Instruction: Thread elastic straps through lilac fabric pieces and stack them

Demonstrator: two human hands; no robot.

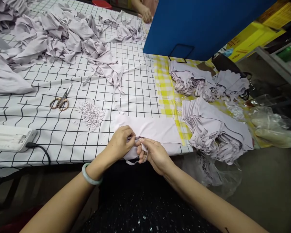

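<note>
My left hand (121,142) and my right hand (154,155) meet at the near table edge, both pinched on a pale lilac fabric piece (155,127) that lies flat in front of me. A thin strap of the same cloth (143,149) loops over my right fingers. A small dark tool seems to sit in my left fingers, too small to name. A pale green bangle (89,176) is on my left wrist.
Scissors (60,101) and a heap of fabric snippets (91,114) lie on the checked tablecloth (63,129). Stacks of finished lilac pieces (215,127) sit right, loose fabric (58,35) far left. A white device (9,137) is left. Another person's hand (145,14) rests far back by a blue board (199,26).
</note>
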